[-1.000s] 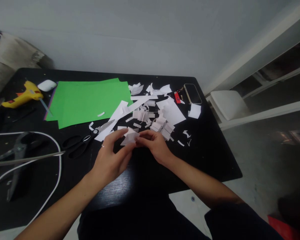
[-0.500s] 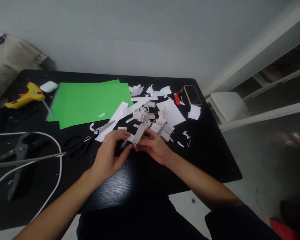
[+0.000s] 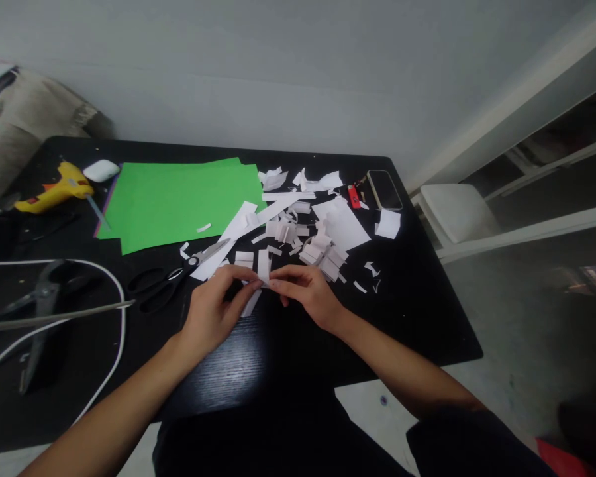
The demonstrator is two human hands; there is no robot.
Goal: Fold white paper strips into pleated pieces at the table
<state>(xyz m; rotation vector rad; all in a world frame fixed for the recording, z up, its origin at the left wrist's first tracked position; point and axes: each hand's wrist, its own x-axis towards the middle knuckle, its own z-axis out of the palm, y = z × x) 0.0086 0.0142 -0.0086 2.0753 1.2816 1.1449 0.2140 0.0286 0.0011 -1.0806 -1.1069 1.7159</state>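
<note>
Between my two hands a small white paper strip (image 3: 263,265) stands upright, pinched near its lower end. My left hand (image 3: 218,298) grips it with thumb and index finger from the left. From the right, my right hand (image 3: 305,291) pinches it with the fingertips. Another pale paper strip (image 3: 251,303) slants below the left fingertips; whether it joins the held one I cannot tell. Just beyond the hands lies a heap of folded paper pieces (image 3: 322,255). Black-handled scissors (image 3: 166,281) rest left of my left hand, their blades over a long white strip (image 3: 236,228).
Green sheets (image 3: 189,205) cover the back left, near a yellow glue gun (image 3: 54,192) and a white case (image 3: 100,171). A red lighter (image 3: 353,197) and phone (image 3: 384,190) sit at the back right. A white cable (image 3: 122,318) loops at left, with a white chair (image 3: 459,212) beyond the table.
The paper strip has turned from a rightward slant to nearly upright. My right fingers have come round to its right side, and the left fingertips have closed in on it.
</note>
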